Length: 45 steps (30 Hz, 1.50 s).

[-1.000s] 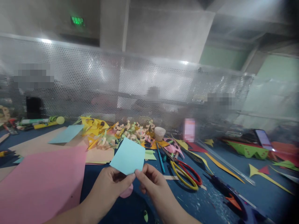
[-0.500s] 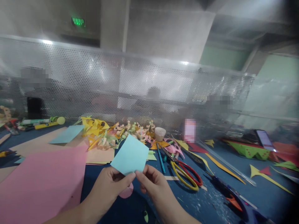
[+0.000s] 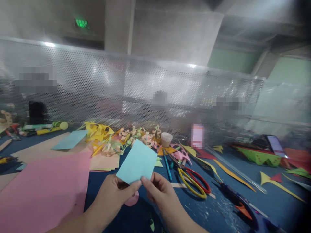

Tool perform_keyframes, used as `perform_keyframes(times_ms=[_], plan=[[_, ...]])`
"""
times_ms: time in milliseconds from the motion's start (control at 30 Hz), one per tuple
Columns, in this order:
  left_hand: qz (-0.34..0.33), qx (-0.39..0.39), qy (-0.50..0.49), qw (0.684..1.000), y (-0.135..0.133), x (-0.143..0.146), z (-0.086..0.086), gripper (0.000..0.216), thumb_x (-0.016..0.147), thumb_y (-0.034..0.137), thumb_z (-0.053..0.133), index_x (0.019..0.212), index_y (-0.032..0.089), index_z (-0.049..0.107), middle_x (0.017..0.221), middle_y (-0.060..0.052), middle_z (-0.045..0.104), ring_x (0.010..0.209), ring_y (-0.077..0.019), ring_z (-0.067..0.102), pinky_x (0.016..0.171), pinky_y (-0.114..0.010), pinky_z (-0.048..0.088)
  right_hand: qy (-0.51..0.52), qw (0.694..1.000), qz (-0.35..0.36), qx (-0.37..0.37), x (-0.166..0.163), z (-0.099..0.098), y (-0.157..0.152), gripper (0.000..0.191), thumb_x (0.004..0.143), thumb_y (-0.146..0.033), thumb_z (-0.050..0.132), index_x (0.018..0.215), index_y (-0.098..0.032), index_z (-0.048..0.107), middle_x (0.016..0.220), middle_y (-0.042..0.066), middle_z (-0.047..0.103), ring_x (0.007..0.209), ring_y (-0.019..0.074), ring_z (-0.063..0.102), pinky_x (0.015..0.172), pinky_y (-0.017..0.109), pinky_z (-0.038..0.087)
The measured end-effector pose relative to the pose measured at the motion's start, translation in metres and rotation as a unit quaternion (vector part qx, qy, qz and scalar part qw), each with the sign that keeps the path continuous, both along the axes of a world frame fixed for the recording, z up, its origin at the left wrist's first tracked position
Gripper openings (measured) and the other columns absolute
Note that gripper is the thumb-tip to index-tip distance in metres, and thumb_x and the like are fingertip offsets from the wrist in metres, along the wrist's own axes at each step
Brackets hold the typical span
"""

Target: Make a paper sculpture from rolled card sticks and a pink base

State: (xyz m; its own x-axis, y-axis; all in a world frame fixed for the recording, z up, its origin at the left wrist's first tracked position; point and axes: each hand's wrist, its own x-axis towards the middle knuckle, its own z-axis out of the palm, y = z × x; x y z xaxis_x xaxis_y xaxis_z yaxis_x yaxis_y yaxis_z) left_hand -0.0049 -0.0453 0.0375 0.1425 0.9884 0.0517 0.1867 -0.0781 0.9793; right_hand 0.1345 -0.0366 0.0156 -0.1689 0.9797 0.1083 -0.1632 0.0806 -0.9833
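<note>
A small light-blue sheet of paper (image 3: pixel 138 162) is held up in front of me, tilted, above the dark blue table. My left hand (image 3: pixel 118 191) pinches its lower edge between thumb and fingers. Close beside it, my right hand (image 3: pixel 156 189) pinches the same edge, the two thumb tips nearly touching. Below the hands a pink round piece (image 3: pixel 132 198) shows in part; whether it lies on the table or is held I cannot tell. Scissors (image 3: pixel 193 181) with one yellow and one red handle lie to the right of my right hand.
Pink paper (image 3: pixel 48 187) covers the left side, with another blue sheet (image 3: pixel 70 139) behind it. Coloured scraps (image 3: pixel 136 137) heap along the perforated screen (image 3: pixel 97 81) beside a small cup (image 3: pixel 166 139). A blue pen (image 3: pixel 167 165) and a dark blue glue gun (image 3: pixel 247 204) lie to the right.
The blue paper has shifted slightly right, and more of its right side faces me. Both hands keep their pinch and have hardly moved.
</note>
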Motion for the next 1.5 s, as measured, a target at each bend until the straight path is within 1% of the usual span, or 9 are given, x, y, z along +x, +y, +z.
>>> perform_keyframes(times_ms=[100,167,267,467,733,833,1000,1133,1500], plan=[[-0.027,-0.009,-0.021,0.999,-0.001,0.001,0.001,0.024,0.064,0.038,0.06,0.061,0.014,0.059,0.05,0.003,0.051,0.051,-0.0115,0.044,0.052,-0.021,0.036,-0.003,1.0,-0.004,-0.004,0.001,0.001,0.0,0.046,0.059,-0.054,0.065,0.053,-0.019,0.036,0.041,-0.011,0.03,0.039,0.0033,0.022,0.039,0.02,0.015],[-0.041,-0.01,-0.023,0.999,-0.001,0.001,0.002,0.024,0.064,0.038,0.06,0.06,0.014,0.058,0.049,0.004,0.05,0.05,-0.011,0.043,0.052,-0.021,0.036,-0.004,1.0,-0.005,-0.006,0.001,0.001,0.0,0.046,0.059,-0.054,0.065,0.052,-0.019,0.036,0.041,-0.011,0.029,0.039,0.0036,0.021,0.039,0.02,0.015],[-0.024,-0.005,-0.019,1.0,-0.001,0.002,0.001,0.026,0.065,0.038,0.058,0.055,0.015,0.055,0.046,0.005,0.048,0.047,-0.0102,0.041,0.049,-0.02,0.035,-0.012,1.0,-0.012,-0.007,0.002,0.001,0.001,0.046,0.06,-0.055,0.064,0.052,-0.019,0.038,0.041,-0.01,0.03,0.039,0.0042,0.022,0.04,0.021,0.016],[0.007,0.013,-0.014,1.0,0.0,0.0,0.001,0.019,0.064,0.033,0.06,0.058,0.015,0.057,0.054,0.002,0.057,0.055,-0.0129,0.049,0.054,-0.021,0.039,-0.028,1.0,-0.003,-0.003,0.003,-0.003,0.004,0.041,0.062,-0.052,0.065,0.055,-0.018,0.044,0.043,-0.008,0.039,0.041,0.0055,0.032,0.044,0.02,0.022],[0.029,0.003,0.066,0.997,0.0,-0.001,0.001,0.026,0.066,0.037,0.056,0.052,0.015,0.057,0.046,0.003,0.052,0.046,-0.0115,0.045,0.048,-0.021,0.036,-0.019,1.0,0.007,-0.013,0.004,-0.005,0.005,0.038,0.063,-0.049,0.066,0.057,-0.016,0.047,0.043,-0.008,0.04,0.041,0.0048,0.031,0.043,0.02,0.02],[0.02,0.005,0.061,0.998,0.003,-0.002,-0.001,0.026,0.066,0.037,0.056,0.052,0.015,0.056,0.049,0.002,0.054,0.049,-0.0121,0.047,0.049,-0.021,0.037,-0.007,1.0,0.008,-0.016,0.004,-0.007,0.006,0.041,0.062,-0.05,0.066,0.056,-0.017,0.044,0.041,-0.009,0.037,0.038,0.004,0.028,0.041,0.02,0.018],[-0.001,0.012,0.072,0.997,0.003,-0.002,0.005,0.022,0.062,0.036,0.059,0.052,0.017,0.053,0.04,0.006,0.047,0.044,-0.0121,0.045,0.046,-0.021,0.035,-0.001,0.999,0.009,-0.032,0.006,-0.009,0.009,0.042,0.059,-0.051,0.067,0.055,-0.018,0.042,0.041,-0.01,0.035,0.037,0.0032,0.026,0.04,0.02,0.017],[0.021,0.016,0.082,0.996,0.002,0.0,0.01,0.024,0.064,0.036,0.058,0.052,0.016,0.053,0.046,0.003,0.052,0.047,-0.0124,0.047,0.047,-0.021,0.035,-0.004,0.999,0.016,-0.033,0.006,-0.009,0.008,0.041,0.061,-0.051,0.066,0.055,-0.017,0.043,0.042,-0.01,0.033,0.038,0.0034,0.024,0.04,0.021,0.015],[-0.026,-0.033,0.039,0.998,0.01,-0.003,-0.002,0.034,0.062,0.046,0.058,0.052,0.013,0.057,0.044,0.001,0.053,0.04,-0.0101,0.045,0.042,-0.02,0.035,0.01,0.999,0.008,-0.049,0.006,-0.004,0.005,0.043,0.06,-0.051,0.066,0.053,-0.018,0.04,0.042,-0.01,0.031,0.039,0.0036,0.022,0.04,0.021,0.014]])
